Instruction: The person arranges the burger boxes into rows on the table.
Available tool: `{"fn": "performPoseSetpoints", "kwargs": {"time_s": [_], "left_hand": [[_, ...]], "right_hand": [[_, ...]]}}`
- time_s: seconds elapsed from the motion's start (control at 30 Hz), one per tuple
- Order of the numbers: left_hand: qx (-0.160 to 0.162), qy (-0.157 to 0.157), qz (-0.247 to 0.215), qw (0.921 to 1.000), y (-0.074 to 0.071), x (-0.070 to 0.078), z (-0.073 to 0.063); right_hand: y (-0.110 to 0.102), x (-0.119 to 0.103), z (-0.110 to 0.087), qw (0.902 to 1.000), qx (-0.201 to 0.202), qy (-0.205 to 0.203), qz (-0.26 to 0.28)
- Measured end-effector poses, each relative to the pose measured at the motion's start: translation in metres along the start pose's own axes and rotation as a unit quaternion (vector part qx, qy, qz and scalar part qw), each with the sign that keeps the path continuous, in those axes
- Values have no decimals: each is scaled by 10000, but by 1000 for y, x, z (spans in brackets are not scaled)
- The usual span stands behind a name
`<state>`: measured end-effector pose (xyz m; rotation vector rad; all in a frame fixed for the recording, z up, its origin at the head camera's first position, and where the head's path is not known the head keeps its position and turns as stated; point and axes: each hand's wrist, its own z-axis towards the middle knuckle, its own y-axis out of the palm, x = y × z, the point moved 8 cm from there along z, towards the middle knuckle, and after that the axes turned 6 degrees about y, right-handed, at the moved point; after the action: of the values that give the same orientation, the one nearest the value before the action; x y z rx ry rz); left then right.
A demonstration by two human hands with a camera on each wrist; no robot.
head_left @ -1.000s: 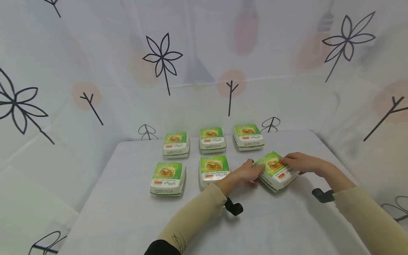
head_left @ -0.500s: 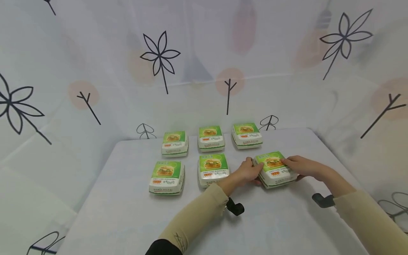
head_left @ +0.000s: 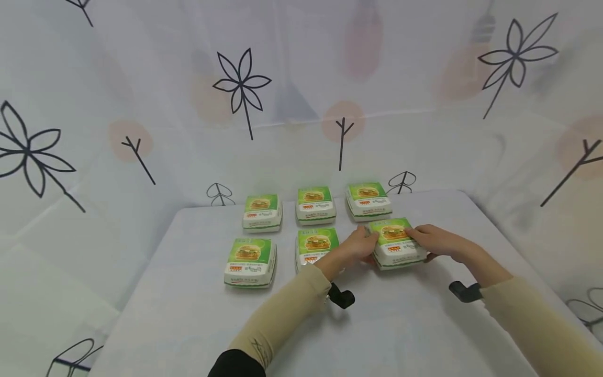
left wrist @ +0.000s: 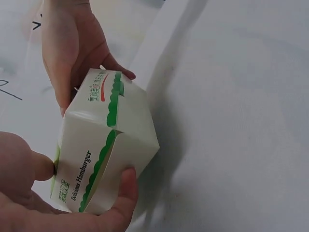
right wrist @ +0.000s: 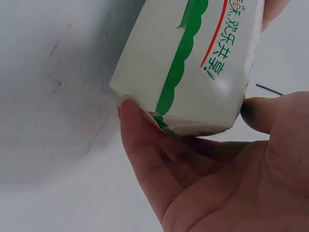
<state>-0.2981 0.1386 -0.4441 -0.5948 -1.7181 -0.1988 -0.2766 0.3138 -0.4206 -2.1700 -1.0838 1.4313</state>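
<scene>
Both hands grip one hamburger box (head_left: 397,245), white with a green lid and a burger picture, at the right end of the front row. The left hand (head_left: 356,246) holds its left side, thumb near the top edge. On the opposite side, the right hand (head_left: 438,242) has its thumb on the lid and fingers along the side. In the left wrist view, a fingertip of the left hand (left wrist: 24,198) presses the box's (left wrist: 104,130) lower side wall. In the right wrist view, the right hand (right wrist: 217,183) pinches a box corner (right wrist: 193,128) between thumb and fingers.
Three matching boxes line the back of the white table (head_left: 188,324): left (head_left: 262,213), middle (head_left: 316,206) and right (head_left: 369,201). Two more stand in front, one at left (head_left: 250,263) and one (head_left: 317,246) partly behind the left wrist. A patterned cloth (head_left: 292,146) hangs behind.
The held box has turned from slanted to nearly square with the others. It has also shifted left and slightly toward the back row, both hands moving with it.
</scene>
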Motion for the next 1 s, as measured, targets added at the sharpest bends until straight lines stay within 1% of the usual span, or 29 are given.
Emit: {"fn": "performPoseSetpoints", "kwargs": {"time_s": [0.1, 0.23, 0.43, 0.5, 0.63, 0.7, 0.77, 0.83, 0.87, 0.93, 1.0], "left_hand": [[18, -56, -154, 9999, -3, -1, -1], [90, -159, -142, 9997, -5, -4, -1], [313, -265, 157, 9990, -12, -7, 1], [334, -324, 226, 9987, -14, -8, 1], [349, -465, 191, 9981, -17, -8, 2], [369, -495, 319, 9976, -20, -8, 2], [322, -372, 687, 9964, -22, -5, 2], [231, -152, 1160, 9929, -26, 1, -1], [141, 26, 1385, 9903, -29, 6, -4], [24, 491, 1749, 9834, -38, 17, -15], [-26, 930, 1873, 9779, -53, 28, -29]], "right_hand": [[4, -2, 4, 10000, 20, 62, 34], [9, -4, 8, 9999, 36, 126, 87], [15, -9, 14, 9999, -26, 38, 124], [17, -10, 17, 9999, -39, 31, 111], [17, -14, 22, 10000, -26, 2, 19], [17, -15, 24, 10000, -35, -12, -27], [15, -14, 23, 10000, -33, 20, -61], [11, -11, 20, 9999, -5, 62, -92], [8, -9, 18, 9999, 33, 99, -116], [2, -5, 11, 9996, 137, 158, -186], [-6, 1, 3, 9991, 263, 172, -292]]}}
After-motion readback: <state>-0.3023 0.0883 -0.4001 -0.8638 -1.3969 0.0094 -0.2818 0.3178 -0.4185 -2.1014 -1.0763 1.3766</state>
